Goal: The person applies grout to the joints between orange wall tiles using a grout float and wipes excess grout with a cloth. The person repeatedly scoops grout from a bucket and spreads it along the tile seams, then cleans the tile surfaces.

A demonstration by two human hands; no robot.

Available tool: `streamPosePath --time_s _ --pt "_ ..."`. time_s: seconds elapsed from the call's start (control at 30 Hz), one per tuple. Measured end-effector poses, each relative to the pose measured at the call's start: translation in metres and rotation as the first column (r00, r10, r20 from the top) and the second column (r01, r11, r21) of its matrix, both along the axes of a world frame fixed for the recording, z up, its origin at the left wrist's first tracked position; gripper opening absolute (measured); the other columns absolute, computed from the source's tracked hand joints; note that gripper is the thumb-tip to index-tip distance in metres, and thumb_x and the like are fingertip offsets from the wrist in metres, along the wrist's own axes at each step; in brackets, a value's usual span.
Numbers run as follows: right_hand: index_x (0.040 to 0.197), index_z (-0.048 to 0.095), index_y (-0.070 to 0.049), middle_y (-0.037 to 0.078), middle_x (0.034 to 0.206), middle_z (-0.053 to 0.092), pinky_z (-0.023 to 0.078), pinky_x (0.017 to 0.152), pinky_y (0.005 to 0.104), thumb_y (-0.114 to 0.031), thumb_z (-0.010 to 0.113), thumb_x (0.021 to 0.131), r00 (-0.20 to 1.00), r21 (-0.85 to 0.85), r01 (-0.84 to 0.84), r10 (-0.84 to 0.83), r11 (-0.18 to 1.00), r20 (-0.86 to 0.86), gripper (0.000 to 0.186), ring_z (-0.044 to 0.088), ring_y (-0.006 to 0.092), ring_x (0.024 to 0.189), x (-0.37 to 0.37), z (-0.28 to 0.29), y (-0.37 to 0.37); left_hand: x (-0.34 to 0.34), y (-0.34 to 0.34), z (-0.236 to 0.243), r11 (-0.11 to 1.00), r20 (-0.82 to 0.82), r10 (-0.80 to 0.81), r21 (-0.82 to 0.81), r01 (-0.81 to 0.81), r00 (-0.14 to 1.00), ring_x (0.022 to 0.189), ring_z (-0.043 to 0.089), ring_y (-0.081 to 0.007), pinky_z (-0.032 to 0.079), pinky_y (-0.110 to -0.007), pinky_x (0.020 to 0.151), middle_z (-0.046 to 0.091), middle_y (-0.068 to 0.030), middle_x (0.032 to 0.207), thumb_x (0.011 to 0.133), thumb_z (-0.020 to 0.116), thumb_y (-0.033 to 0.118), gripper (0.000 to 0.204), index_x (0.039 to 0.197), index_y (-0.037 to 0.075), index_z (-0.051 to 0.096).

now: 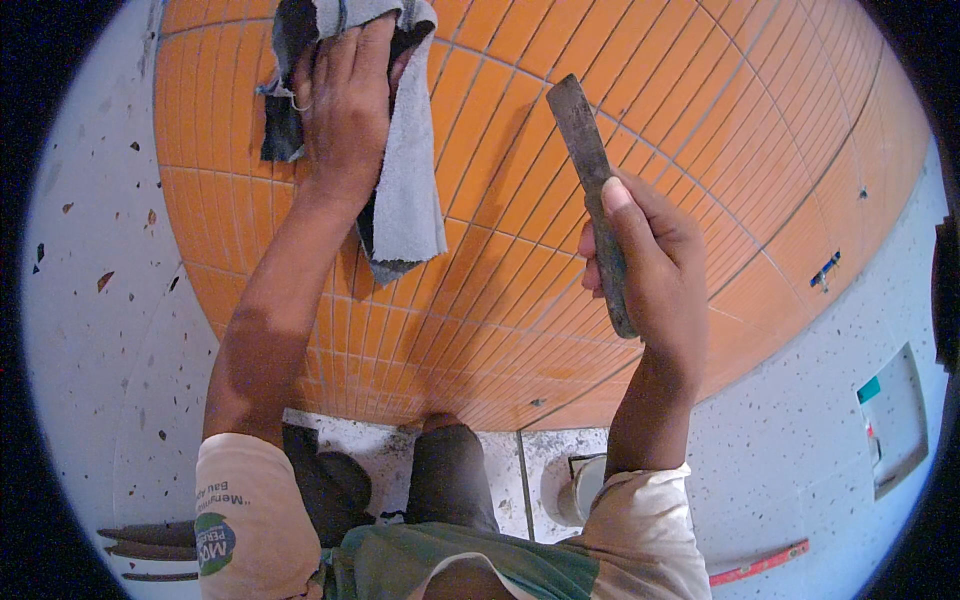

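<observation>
Wiping laid orange strip tiles [500, 110] seems unfinished; my left hand [348, 100] clutches grey cloth [412, 190], right hand [655, 250] grips flat metal scraper [580, 130].

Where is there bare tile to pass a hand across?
Orange tiles lie bare between the cloth and the scraper, and again from the right hand across to the blue fitting. It is crowded at the left hand, which rests on the cloth, and low down, around the legs and bucket.
</observation>
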State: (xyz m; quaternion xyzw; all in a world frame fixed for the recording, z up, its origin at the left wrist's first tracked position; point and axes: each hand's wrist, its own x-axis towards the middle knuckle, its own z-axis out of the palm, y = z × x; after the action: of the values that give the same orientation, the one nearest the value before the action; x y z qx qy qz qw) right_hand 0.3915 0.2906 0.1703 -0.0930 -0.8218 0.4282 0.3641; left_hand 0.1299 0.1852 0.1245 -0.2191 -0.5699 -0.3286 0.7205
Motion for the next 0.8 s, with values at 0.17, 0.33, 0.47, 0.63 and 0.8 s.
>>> streamPosePath --time_s 0.17,0.33,0.47,0.63,0.8 --pt "0.119 0.063 0.0 0.0 0.062 0.053 0.041 0.044 0.0243 -0.028 0.053 0.099 1.0 0.045 -0.002 0.002 0.999 -0.003 0.036 0.051 0.008 0.049 -0.008 0.0 0.004 0.003 0.004 0.0 0.998 0.014 -0.061 0.005 0.061 0.998 0.107 0.055 -0.0302 0.038 -0.046 0.096 0.057 -0.0098 0.109 0.089 0.05 0.012 0.041 0.13 0.009 0.052" --pt "0.121 0.063 -0.001 0.0 0.062 0.053 0.041 0.044 0.025 -0.028 0.052 0.1 0.988 0.073 -0.014 0.003 0.997 0.153 0.036 0.05 0.008 0.048 -0.005 -0.001 0.006 -0.003 0.003 -0.001 1.0 0.015 0.0 0.001 0.0 1.0 0.105 0.056 -0.0294 0.04 -0.045 0.094 0.058 -0.0092 0.108 0.09 0.05 0.012 0.041 0.13 0.009 0.052" --pt "0.119 0.063 -0.001 0.001 0.062 0.053 0.042 0.044 0.0253 -0.029 0.052 0.1 0.965 0.05 -0.075 0.06 0.996 0.256 0.036 0.051 0.0085 0.048 0.004 -0.007 0.002 -0.012 -0.001 -0.003 0.998 0.116 0.061 -0.034 -0.057 0.991 0.104 0.057 -0.0288 0.041 -0.044 0.093 0.059 -0.0084 0.107 0.09 0.05 0.011 0.038 0.128 0.009 0.053" --pt "0.119 0.063 -0.001 0.001 0.062 0.054 0.042 0.044 0.0251 -0.03 0.052 0.1 0.996 0.083 -0.069 0.064 0.994 0.056 0.037 0.051 0.0085 0.049 -0.012 -0.001 -0.006 0.004 0.001 0.001 0.996 0.033 -0.085 0.009 0.085 0.996 0.103 0.057 -0.0286 0.038 -0.047 0.095 0.059 -0.0086 0.107 0.09 0.058 0.021 0.037 0.125 0.01 0.055" --pt "0.119 0.063 0.0 0.001 0.062 0.054 0.042 0.044 0.0254 -0.031 0.052 0.099 0.999 0.052 -0.031 0.03 0.998 0.009 0.038 0.052 0.0088 0.049 -0.021 0.002 -0.009 0.004 0.001 0.002 0.992 0.029 -0.127 0.01 0.127 0.991 0.103 0.057 -0.0283 0.038 -0.049 0.096 0.06 -0.0083 0.107 0.09 0.062 0.027 0.039 0.125 0.01 0.055"
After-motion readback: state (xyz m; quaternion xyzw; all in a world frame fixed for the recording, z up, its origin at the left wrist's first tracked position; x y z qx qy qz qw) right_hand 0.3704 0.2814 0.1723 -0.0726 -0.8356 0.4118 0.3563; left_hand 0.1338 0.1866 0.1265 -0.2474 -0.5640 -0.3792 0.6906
